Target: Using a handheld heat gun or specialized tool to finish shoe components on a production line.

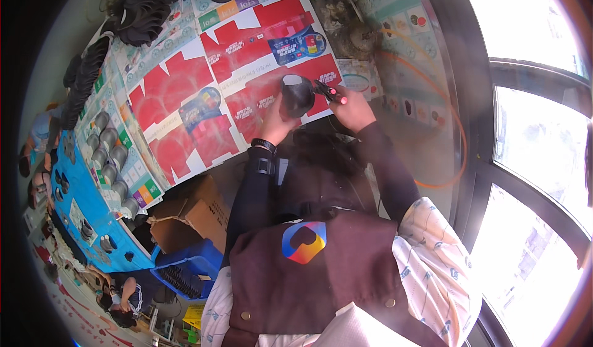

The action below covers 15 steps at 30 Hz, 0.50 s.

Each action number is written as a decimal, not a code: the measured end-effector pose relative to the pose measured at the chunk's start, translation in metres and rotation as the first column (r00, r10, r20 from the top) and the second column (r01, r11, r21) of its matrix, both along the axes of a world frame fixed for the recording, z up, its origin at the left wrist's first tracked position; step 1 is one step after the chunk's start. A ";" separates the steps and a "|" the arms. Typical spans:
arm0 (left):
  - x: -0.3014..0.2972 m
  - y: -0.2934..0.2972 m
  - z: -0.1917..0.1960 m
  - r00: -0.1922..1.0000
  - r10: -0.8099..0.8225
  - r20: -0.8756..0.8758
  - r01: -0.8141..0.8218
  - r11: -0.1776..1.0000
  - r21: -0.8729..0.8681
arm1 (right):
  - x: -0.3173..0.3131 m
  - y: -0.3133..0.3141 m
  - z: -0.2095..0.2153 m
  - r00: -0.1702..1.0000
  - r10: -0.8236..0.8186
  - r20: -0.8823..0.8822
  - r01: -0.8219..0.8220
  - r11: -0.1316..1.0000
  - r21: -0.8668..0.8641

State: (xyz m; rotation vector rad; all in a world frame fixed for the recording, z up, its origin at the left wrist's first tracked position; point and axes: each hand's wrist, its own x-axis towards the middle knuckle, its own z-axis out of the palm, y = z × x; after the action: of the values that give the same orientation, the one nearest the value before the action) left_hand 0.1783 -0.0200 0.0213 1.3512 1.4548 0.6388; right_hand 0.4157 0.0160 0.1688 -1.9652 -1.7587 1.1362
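My left hand [275,124] is closed around a black, rounded, cup-like piece [298,100] with a pale patch near its top; its exact kind I cannot make out. Close on its right, my right hand [353,110] grips a small dark hand tool with pink-red ends [328,92], which looks like a pair of snips or pliers. The tool's tip is beside the black piece; whether they touch cannot be told. Both hands are over the near edge of a red and white printed cardboard sheet [185,81] lying on the worktable.
Stacked black curved pieces [145,16] lie at the far left, with several grey rounded pieces [108,140] nearer. A cardboard box [201,208] and blue crate [207,254] stand below left. An orange hose [460,131] hangs right, by windows. Other people work around a blue table [117,232].
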 end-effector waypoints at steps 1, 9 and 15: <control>-0.003 0.000 -0.004 0.998 -0.015 -0.066 0.018 0.999 0.036 | 0.002 -0.003 0.000 0.998 0.010 0.055 -0.006 0.998 -0.063; -0.007 0.004 -0.019 0.999 0.023 0.043 -0.020 0.998 -0.066 | -0.004 -0.006 -0.005 0.996 0.027 -0.085 -0.036 0.993 -0.111; -0.014 0.003 -0.024 0.987 0.131 0.098 -0.120 0.987 -0.108 | 0.002 -0.004 -0.001 0.963 0.234 -0.130 -0.255 0.951 -0.174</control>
State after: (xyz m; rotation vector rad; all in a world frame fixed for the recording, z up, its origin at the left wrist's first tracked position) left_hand 0.1642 -0.0167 -0.0025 1.1377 1.4753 0.6968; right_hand 0.4177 0.0118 0.1677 -1.7797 -1.9402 1.5137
